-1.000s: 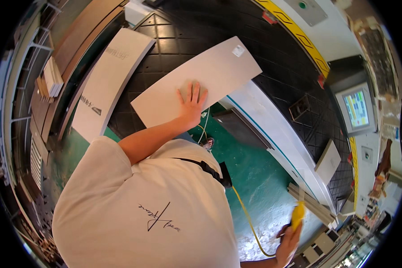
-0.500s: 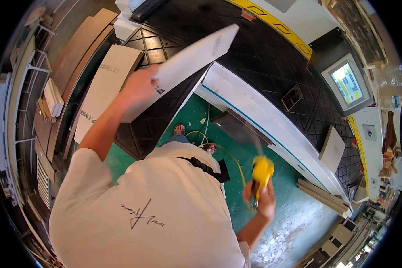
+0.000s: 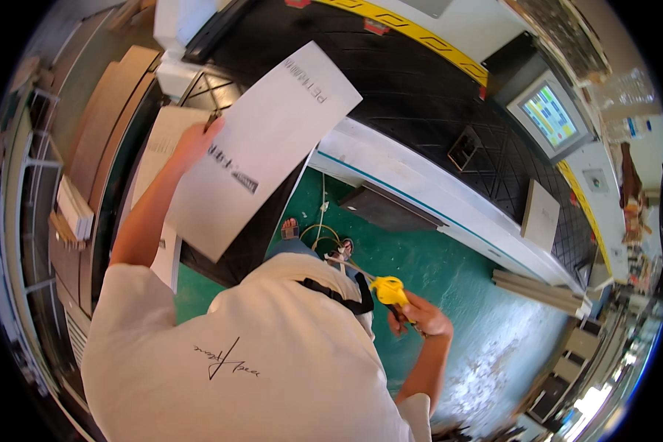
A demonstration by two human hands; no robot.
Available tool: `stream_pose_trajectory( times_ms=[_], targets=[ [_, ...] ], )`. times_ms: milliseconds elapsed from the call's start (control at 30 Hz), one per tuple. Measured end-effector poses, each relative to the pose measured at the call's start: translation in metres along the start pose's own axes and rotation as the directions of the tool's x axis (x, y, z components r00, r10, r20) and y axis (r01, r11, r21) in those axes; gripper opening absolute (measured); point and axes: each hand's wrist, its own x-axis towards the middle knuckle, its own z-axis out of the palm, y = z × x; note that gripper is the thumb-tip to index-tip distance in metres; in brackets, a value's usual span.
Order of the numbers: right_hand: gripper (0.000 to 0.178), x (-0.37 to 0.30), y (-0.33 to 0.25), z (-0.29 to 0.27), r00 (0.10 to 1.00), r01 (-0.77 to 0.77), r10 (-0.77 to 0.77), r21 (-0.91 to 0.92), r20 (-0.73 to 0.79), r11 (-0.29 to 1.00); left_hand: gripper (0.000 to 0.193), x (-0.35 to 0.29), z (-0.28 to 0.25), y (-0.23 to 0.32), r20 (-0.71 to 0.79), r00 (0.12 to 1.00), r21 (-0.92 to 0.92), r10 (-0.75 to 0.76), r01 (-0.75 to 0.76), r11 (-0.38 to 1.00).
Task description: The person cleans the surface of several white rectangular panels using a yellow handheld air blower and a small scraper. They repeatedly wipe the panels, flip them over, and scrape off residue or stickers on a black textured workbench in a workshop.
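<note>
My left hand (image 3: 193, 147) is closed on the left edge of a white rectangular board (image 3: 272, 140) with dark printing, holding it tilted with its broad face up. Under and behind it lies another pale board (image 3: 171, 121), partly hidden by my hand and arm. My right hand (image 3: 422, 318) grips a yellow air blow gun (image 3: 389, 289) at my right side. Its thin nozzle points left, toward my waist. The fingers wrap round the handle, so part of it is hidden.
A black-topped machine bed (image 3: 405, 81) with a white side runs across the far side. On it sit a control screen (image 3: 549, 114) and a small pale panel (image 3: 541, 214). A yellow hose (image 3: 308, 236) loops by my feet. Long brown boards (image 3: 110, 125) stand at left.
The white board has turned so its broad face shows, and its far end has swung left and nearer. The blow gun's nozzle has swung from pointing up to pointing left.
</note>
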Motion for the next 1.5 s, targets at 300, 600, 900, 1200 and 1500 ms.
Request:
stream_pose_trajectory(
  times_ms=[300,600,900,1200,1500],
  targets=[
    [0.058,-0.076,0.073,0.067,0.979,0.12,-0.063,0.296,-0.196,0.948,0.077,-0.046,0.1,0.073,0.837,0.543,-0.27,0.067,0.304,0.913],
    [0.04,-0.176,0.153,0.07,0.934,0.215,-0.121,0.259,-0.336,0.942,0.074,-0.115,0.238,0.225,0.927,0.32,-0.257,0.197,0.159,0.953],
    [0.04,-0.308,0.252,0.054,0.823,0.414,-0.286,0.173,-0.49,0.894,0.072,-0.204,0.361,0.421,0.955,0.203,-0.233,0.215,0.071,0.97],
    [0.027,-0.327,0.228,-0.085,-0.325,0.561,-0.01,-0.201,-0.946,0.803,0.064,-0.271,0.443,0.532,0.986,0.11,-0.136,0.129,0.057,0.989],
    [0.039,-0.354,0.217,-0.28,-0.357,0.444,-0.111,-0.273,-0.928,0.854,0.074,-0.255,0.551,0.678,0.974,-0.031,-0.214,0.223,0.181,0.96]
  ],
)
